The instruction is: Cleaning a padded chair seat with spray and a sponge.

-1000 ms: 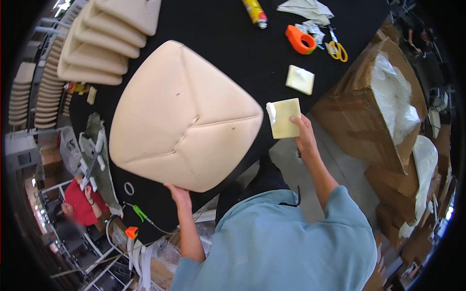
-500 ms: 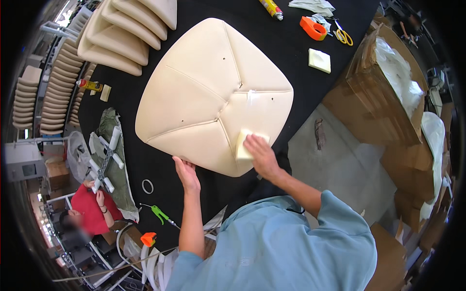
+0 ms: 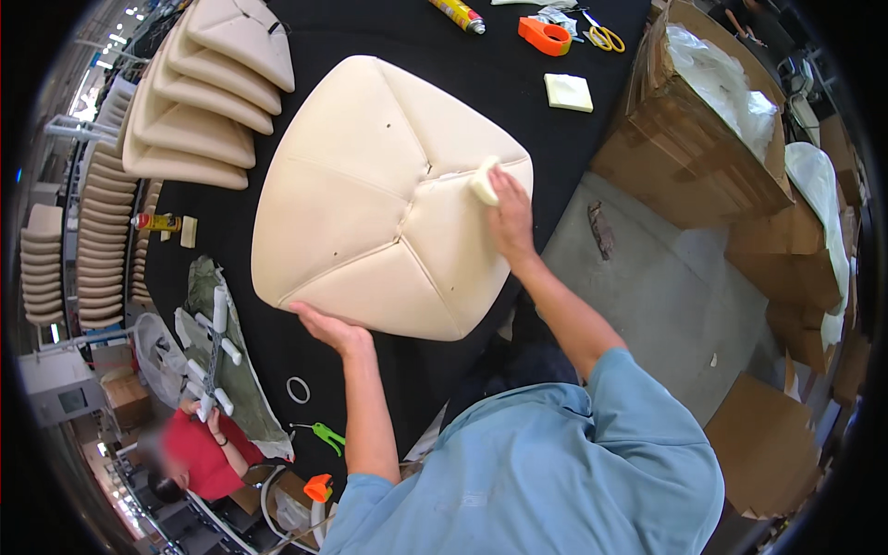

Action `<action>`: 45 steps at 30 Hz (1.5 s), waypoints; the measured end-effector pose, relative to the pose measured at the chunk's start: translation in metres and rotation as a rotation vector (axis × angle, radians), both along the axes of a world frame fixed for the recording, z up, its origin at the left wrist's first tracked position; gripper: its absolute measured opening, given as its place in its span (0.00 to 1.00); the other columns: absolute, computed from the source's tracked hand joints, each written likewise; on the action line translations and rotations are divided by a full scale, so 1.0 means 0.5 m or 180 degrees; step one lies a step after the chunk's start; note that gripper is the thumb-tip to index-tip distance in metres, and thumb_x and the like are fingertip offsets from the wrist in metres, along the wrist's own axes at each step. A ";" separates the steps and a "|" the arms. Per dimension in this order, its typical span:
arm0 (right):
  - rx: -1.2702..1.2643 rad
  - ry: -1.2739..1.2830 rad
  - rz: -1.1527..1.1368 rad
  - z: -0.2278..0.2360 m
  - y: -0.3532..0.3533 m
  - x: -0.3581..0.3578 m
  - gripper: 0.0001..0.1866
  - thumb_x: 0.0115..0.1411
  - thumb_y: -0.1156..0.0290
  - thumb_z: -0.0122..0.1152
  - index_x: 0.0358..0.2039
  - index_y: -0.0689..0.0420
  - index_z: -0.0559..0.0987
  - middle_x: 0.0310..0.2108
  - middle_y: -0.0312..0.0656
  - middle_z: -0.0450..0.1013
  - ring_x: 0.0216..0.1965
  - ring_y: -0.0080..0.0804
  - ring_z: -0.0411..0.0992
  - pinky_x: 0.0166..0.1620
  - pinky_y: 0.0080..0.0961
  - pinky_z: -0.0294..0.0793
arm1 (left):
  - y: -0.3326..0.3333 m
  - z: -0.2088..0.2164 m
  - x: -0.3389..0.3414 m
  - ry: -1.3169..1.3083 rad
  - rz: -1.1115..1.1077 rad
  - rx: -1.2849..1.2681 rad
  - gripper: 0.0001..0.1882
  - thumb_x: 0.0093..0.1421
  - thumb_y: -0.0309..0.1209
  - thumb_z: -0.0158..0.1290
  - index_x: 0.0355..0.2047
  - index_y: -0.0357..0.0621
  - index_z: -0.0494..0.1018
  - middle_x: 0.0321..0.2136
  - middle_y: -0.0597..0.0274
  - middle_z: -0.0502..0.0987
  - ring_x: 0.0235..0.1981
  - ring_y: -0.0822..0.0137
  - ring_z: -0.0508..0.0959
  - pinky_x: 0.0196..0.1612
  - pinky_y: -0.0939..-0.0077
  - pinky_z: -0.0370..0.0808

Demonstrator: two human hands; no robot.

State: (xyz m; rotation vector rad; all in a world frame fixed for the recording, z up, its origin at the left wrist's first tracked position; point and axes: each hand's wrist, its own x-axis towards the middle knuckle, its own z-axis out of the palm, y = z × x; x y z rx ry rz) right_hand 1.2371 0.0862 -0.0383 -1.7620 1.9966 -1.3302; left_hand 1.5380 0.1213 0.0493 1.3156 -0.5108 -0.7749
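A cream padded seat cushion (image 3: 342, 203) with stitched seams and a few small dark holes lies on the black-covered table. My right hand (image 3: 511, 215) is closed on a pale yellow sponge (image 3: 484, 181), pressed against the cushion near its right corner, beside a seam. At the near left edge of the cushion, my left hand (image 3: 330, 326) rests with fingers stretched out against its rim and partly beneath it. Another pale sponge block (image 3: 568, 92) lies on the table to the far right of the cushion.
Stacked cream cushions (image 3: 199, 120) stand at the far left. An orange tape dispenser (image 3: 545, 36), yellow-handled scissors (image 3: 604, 37) and a spray can (image 3: 458, 15) lie at the back. A green air gun (image 3: 328, 437) is near left. Cardboard boxes (image 3: 689, 157) stand right; a person in red (image 3: 205, 453) works at left.
My right hand has moved the sponge away from me, from the cushion's near right edge toward its right corner. My left hand has shifted left along the rim. The whole view has shifted slightly.
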 end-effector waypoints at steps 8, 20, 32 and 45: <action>0.0173 0.0065 0.0764 0.027 0.109 0.031 0.34 0.48 0.81 0.58 0.60 0.59 0.73 0.60 0.48 0.70 0.61 0.50 0.66 0.63 0.44 0.63 | -0.019 0.022 0.006 0.0126 0.0247 0.0143 0.51 0.66 0.71 0.35 0.70 0.36 0.56 0.68 0.49 0.63 0.66 0.51 0.68 0.65 0.57 0.70; 0.0073 -0.0183 0.1742 0.109 -0.020 0.071 0.39 0.49 0.79 0.60 0.66 0.61 0.67 0.69 0.52 0.60 0.70 0.51 0.56 0.72 0.52 0.49 | -0.055 0.034 -0.032 -0.0424 0.0718 0.0373 0.51 0.67 0.70 0.33 0.67 0.31 0.59 0.66 0.46 0.65 0.63 0.49 0.70 0.63 0.55 0.71; -0.0137 0.0064 0.1942 0.103 -0.125 0.028 0.41 0.52 0.72 0.66 0.68 0.51 0.66 0.72 0.51 0.56 0.75 0.53 0.48 0.74 0.58 0.42 | -0.046 0.018 -0.029 -0.0607 0.1113 0.0701 0.50 0.68 0.69 0.34 0.64 0.28 0.65 0.62 0.47 0.70 0.60 0.52 0.73 0.62 0.60 0.70; 0.0459 -0.0006 0.0290 -0.088 -0.089 -0.185 0.27 0.63 0.70 0.58 0.63 0.57 0.72 0.67 0.51 0.64 0.71 0.53 0.57 0.72 0.53 0.52 | -0.050 0.022 -0.028 -0.0697 0.1100 0.0657 0.50 0.67 0.70 0.33 0.64 0.30 0.65 0.62 0.47 0.70 0.60 0.50 0.74 0.61 0.57 0.73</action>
